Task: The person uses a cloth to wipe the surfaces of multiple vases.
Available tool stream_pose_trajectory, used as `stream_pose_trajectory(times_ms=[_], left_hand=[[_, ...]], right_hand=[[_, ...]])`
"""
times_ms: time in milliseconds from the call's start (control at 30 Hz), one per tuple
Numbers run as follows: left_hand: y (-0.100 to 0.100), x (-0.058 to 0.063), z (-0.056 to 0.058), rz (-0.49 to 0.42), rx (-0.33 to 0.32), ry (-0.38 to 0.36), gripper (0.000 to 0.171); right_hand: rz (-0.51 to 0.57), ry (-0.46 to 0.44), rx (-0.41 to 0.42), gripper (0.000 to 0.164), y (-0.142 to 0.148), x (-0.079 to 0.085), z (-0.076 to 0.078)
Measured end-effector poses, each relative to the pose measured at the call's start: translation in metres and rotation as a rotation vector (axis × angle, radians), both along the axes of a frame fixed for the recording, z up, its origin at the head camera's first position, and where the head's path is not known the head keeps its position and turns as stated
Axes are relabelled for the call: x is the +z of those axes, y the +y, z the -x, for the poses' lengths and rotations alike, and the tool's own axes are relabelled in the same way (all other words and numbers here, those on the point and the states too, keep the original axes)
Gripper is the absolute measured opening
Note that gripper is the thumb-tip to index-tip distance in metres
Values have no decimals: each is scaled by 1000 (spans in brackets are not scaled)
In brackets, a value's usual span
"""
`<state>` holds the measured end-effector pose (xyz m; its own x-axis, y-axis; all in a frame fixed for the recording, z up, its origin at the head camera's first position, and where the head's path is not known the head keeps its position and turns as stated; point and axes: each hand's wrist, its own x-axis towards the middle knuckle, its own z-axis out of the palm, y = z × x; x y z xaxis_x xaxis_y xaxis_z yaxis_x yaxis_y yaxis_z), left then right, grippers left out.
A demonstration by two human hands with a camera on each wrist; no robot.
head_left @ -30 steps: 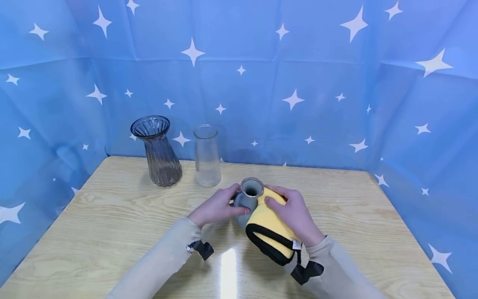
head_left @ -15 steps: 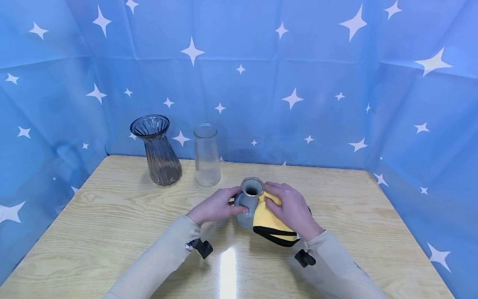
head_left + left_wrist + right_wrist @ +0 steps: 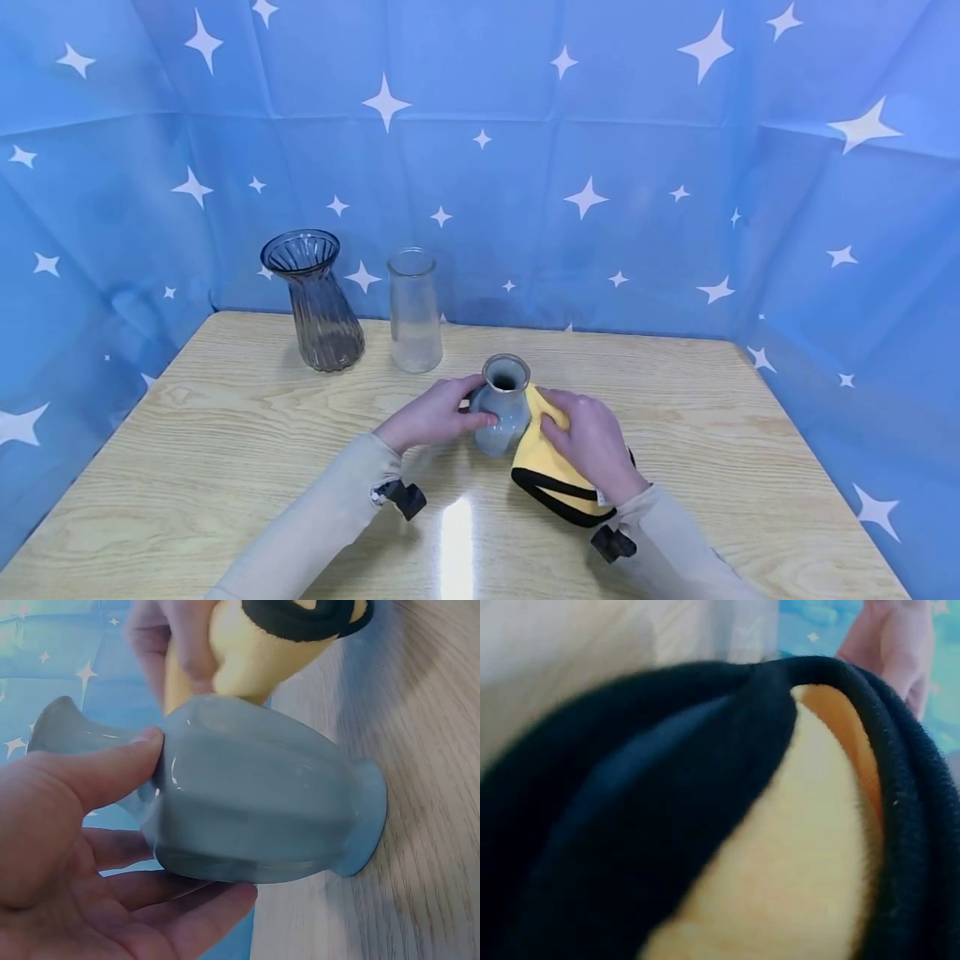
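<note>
A grey-blue glazed vase (image 3: 512, 410) with a flared rim stands at the middle of the table, and the left wrist view shows its faceted body (image 3: 255, 787). My left hand (image 3: 431, 414) grips it from the left, thumb across the shoulder and fingers round the far side. On the vase's right side, my right hand (image 3: 596, 446) holds a folded yellow cloth (image 3: 546, 457) with black edging, pinched between thumb and fingers and laid against the body. Loose black-edged folds hang below that hand. In the right wrist view the cloth (image 3: 802, 840) hides most of the right hand.
Behind, to the left, stand a dark ribbed glass vase (image 3: 326, 317) and a clear glass vase (image 3: 416, 321). The wooden table (image 3: 225, 433) ends at the back against a blue curtain (image 3: 487, 175) with white stars.
My right hand moves up along the vase with the cloth, then back down and slightly right. More of the vase's front shows now. My left hand keeps its grip with little movement.
</note>
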<state>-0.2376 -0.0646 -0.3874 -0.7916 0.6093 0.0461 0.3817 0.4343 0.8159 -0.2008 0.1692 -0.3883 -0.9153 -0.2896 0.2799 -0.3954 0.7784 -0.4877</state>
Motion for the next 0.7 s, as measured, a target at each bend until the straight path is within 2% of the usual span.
stream_pose_trajectory(times_ms=[133,233,500,600,700], left_hand=[[1,-1,-1,9,-4,22,42],[3,-2,-3,15,0,30,42],[11,-7,-5,-22,47,53,46],[14,-7,-5,-36,90,56,50],[13,-6,-5,-20,142,39,53]], right_hand=[[110,-208,-30,36,0,-11,1],[141,-282,-31,35,-2,-19,3],[28,-288,-6,32,-7,-35,10],[59,-300,-4,34,-6,-38,14],[156,-379,-4,33,-2,-41,21]])
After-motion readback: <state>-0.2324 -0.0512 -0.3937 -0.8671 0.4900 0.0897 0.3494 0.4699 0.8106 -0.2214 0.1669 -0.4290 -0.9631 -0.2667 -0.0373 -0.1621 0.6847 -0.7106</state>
